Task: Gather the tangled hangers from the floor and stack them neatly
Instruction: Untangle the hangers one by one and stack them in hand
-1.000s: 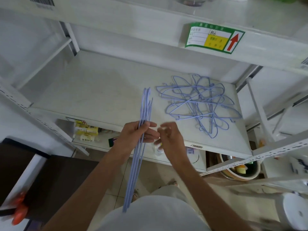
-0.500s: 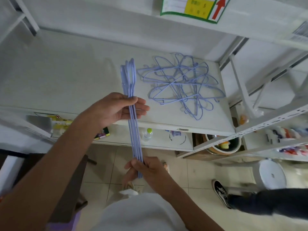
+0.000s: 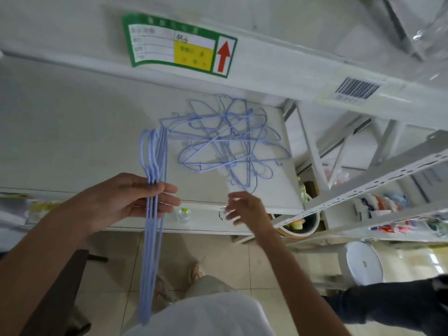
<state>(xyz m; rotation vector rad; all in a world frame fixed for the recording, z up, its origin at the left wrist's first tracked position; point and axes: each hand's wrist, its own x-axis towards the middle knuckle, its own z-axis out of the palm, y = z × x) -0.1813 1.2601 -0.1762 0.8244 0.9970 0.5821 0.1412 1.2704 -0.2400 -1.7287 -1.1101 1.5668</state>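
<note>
While a bundle (image 3: pixel 152 214) of already-sorted hangers is held edge-on in the left hand (image 3: pixel 126 202), the rest of the job sits just beyond it: a tangle (image 3: pixel 225 144) of pale blue wire hangers lying on the white shelf (image 3: pixel 72 132), right of the bundle's hooks. So the hangers aren't on the floor at this point, they're up on that shelf, toward its right end.

The bundle is pinched between thumb and fairly straight fingers of the left hand, roughly a third of the way down from the hooks, with the long lower part hanging free below the shelf edge. Nothing is held by the right hand (image 3: pixel 244 209); its fingers are spread and loosely curled, just at the near edge of the tangle, not quite touching it as far as can be told (it's a bit blurred).

What could go wrong, probably: if one hanger gets yanked from the tangle, the hooks snagged in its neighbours could drag the whole clump off the shelf's front edge. The bundle grip also looks kind of light, so a hanger might slide out or fan sideways if that hand gets tilted. And a freshly pulled hanger could easily get hooked back into the bundle crooked, ruining the neat stack.
</note>
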